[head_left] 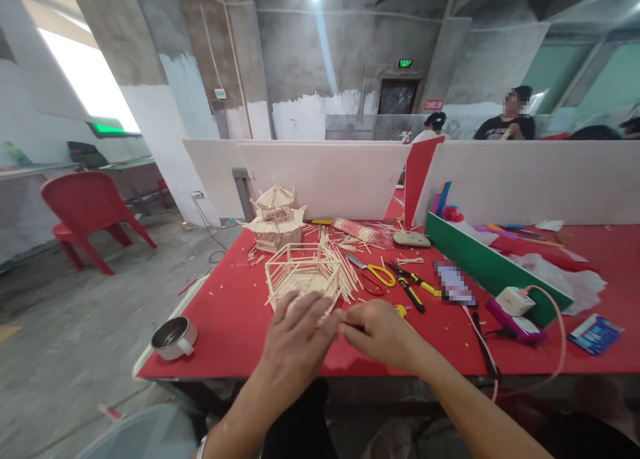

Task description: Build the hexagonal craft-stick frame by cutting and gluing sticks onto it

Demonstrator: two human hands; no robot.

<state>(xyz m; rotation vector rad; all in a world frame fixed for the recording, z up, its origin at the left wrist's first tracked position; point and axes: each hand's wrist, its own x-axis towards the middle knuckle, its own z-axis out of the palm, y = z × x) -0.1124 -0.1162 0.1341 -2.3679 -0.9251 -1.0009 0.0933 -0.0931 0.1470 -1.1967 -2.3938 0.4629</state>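
A hexagonal frame of thin wooden sticks (303, 272) stands on the red table in front of me. My left hand (300, 336) lies over its near side, fingers stretched out and slightly apart, hiding part of the frame. Close to the left thumb, my right hand (377, 331) is closed, thumb and fingers pinched together. Whatever is in that pinch is too small or hidden to name. Behind the frame stands a tiered stick pagoda (276, 219) with sloping roofs. Loose wooden sticks (345, 266) lie scattered just right of the frame.
Yellow-handled scissors (381, 274) and pliers (411, 292) lie to the right, near a phone (455, 284). A green board (493, 266) stands beyond a white charger (515, 301) with its cable. A metal cup (174, 338) sits at the left edge. White partitions (320, 179) close the back.
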